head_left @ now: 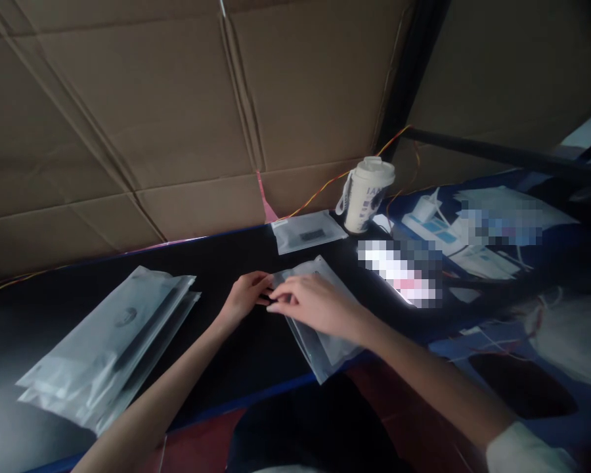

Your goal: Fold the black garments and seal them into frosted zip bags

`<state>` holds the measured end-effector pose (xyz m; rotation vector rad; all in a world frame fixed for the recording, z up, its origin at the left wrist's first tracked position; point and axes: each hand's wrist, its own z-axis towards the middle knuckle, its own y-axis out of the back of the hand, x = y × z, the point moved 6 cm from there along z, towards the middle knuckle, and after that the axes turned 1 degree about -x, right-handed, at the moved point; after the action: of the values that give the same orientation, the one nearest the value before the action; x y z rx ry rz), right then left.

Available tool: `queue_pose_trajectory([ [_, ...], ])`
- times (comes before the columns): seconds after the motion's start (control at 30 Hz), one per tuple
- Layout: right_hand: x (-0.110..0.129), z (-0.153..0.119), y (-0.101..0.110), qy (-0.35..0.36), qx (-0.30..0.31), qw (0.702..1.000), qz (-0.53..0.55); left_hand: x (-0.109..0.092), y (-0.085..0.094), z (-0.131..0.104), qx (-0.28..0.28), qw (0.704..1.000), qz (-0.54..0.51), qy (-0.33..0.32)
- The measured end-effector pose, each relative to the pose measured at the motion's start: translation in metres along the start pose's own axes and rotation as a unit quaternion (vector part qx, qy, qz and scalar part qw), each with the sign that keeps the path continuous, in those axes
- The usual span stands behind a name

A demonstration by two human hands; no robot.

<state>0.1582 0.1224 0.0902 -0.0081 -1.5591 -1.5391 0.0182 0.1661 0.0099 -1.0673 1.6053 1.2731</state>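
Observation:
A frosted plastic zip bag (337, 345) lies at the table's front edge, under my right hand (320, 303). My left hand (247, 297) is at the bag's upper left corner, its fingers curled and closed on the edge there. Close beside it, the thumb and fingers of my right hand come together in a pinch over the same edge. Whatever sits between those right fingertips is too small or hidden to make out. The two hands' fingertips nearly meet.
Several frosted bags (103, 341) lie stacked on the left. Another bag (308, 232) with a dark label lies at the back, beside a lidded paper cup (368, 194). A bright blurred-out phone-like object (398, 272), a power strip (436, 230) and cables are on the right. Cardboard (177, 98) stands behind.

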Motion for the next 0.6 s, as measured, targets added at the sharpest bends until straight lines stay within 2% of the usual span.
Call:
queue_pose_trajectory([
  [0.07,-0.015,0.021,0.008,0.014,-0.001,0.999,0.05,0.0,0.001,0.0,0.001,1.0,-0.003,-0.009],
  [0.13,-0.036,0.041,0.013,0.01,-0.009,0.999,0.033,-0.001,0.001,-0.001,0.003,1.0,-0.002,-0.016],
  [0.27,-0.068,0.063,-0.005,0.022,0.111,0.993,0.043,-0.002,0.002,-0.002,0.01,1.0,0.001,-0.027],
  [0.33,-0.076,0.065,-0.013,0.022,0.13,0.99,0.055,-0.002,0.002,-0.002,0.01,1.0,0.001,-0.027],
  [0.6,-0.079,0.059,-0.014,0.011,0.037,0.997,0.065,-0.001,-0.002,-0.003,0.03,1.0,0.001,-0.006],
])
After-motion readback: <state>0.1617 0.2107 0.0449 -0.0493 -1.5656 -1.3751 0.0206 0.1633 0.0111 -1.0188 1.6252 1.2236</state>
